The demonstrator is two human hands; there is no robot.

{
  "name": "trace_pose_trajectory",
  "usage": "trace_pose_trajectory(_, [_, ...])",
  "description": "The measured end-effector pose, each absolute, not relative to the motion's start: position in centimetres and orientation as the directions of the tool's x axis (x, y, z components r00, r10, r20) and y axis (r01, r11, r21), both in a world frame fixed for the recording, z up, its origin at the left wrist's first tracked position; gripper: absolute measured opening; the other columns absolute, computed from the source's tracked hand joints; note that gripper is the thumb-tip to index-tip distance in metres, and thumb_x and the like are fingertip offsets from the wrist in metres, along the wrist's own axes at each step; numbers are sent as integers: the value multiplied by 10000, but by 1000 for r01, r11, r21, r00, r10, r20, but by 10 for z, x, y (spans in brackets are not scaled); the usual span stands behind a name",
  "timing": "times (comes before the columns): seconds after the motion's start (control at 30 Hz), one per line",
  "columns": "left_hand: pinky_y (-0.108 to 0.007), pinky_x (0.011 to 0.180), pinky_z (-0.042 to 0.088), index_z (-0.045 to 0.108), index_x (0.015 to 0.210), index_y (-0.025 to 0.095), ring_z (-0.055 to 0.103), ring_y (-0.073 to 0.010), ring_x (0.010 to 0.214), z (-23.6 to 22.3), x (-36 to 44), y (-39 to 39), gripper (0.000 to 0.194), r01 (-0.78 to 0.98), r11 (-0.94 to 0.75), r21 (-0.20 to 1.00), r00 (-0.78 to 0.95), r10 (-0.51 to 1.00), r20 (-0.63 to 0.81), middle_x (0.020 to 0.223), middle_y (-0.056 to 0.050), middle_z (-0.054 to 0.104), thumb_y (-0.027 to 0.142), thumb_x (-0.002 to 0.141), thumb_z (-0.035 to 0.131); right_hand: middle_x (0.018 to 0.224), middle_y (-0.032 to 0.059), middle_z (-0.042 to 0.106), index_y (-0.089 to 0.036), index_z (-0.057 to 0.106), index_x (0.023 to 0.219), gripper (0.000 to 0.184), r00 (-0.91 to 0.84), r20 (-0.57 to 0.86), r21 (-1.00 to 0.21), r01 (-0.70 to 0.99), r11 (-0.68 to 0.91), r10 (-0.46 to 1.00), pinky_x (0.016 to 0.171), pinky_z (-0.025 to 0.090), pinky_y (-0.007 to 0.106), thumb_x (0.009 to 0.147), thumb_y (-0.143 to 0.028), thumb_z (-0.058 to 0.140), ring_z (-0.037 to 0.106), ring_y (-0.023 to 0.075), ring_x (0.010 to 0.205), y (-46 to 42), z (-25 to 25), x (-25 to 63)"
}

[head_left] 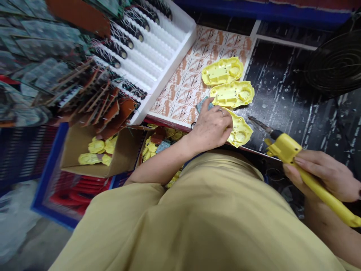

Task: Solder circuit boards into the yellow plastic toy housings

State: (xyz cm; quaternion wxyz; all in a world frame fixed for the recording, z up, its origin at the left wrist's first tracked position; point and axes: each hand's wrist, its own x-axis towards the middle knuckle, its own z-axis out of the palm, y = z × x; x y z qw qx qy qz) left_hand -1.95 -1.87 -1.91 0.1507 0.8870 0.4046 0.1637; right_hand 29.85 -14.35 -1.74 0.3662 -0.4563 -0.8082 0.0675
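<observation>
Nearest the table's front edge lies a yellow plastic shell (240, 132), its left part hidden under my left hand (213, 126). That hand is closed over the shell with curled fingers, and one finger reaches out beside a small circuit board (201, 104). Two more open shells, the middle shell (232, 94) and the far shell (222, 71), lie behind it with their insides up. My right hand (321, 173) is wrapped round a yellow soldering iron (287, 148). The iron's dark metal tip points left, a little apart from the nearest shell.
A white foam tray (169, 49) holding several wired black parts stands at the left, beside stacked circuit boards (113, 113). Below are a cardboard box (101, 171) with yellow pieces and a blue crate (47, 199) with red parts. A dark coil (335, 62) sits at the right.
</observation>
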Motion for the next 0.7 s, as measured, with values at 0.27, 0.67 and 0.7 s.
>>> trace_pose_trajectory(0.27, [-633, 1299, 425, 821, 899, 202, 730, -275, 1048, -15, -16, -21, 282, 662, -686, 303, 669, 723, 175, 994, -72, 844, 178, 1012, 564, 896, -14, 842, -303, 723, 1450, 386, -408, 620, -237, 717, 656, 670, 628, 622, 247, 1069, -291, 784, 774, 171, 636, -63, -12, 266])
trace_pose_trajectory(0.67, [-476, 1108, 550, 759, 1455, 176, 752, -309, 1160, -23, -35, -12, 491, 416, -879, 234, 874, 458, 164, 1287, -181, 810, 484, 1075, 717, 957, 33, 848, -275, 787, 1203, 190, -684, 586, -107, 465, 879, 433, 623, 713, 339, 1103, -261, 627, 858, 297, 886, 26, -30, 255])
trace_pose_trajectory(0.7, [-475, 1117, 552, 768, 1447, 186, 755, -303, 1148, -23, -32, -13, 476, 426, -880, 211, 871, 462, 167, 1278, -173, 812, 476, 1072, 725, 958, 26, 848, -293, 784, 1257, 240, -672, 582, -128, 480, 868, 458, 611, 719, 348, 1087, -223, 630, 861, 313, 891, 19, -29, 259])
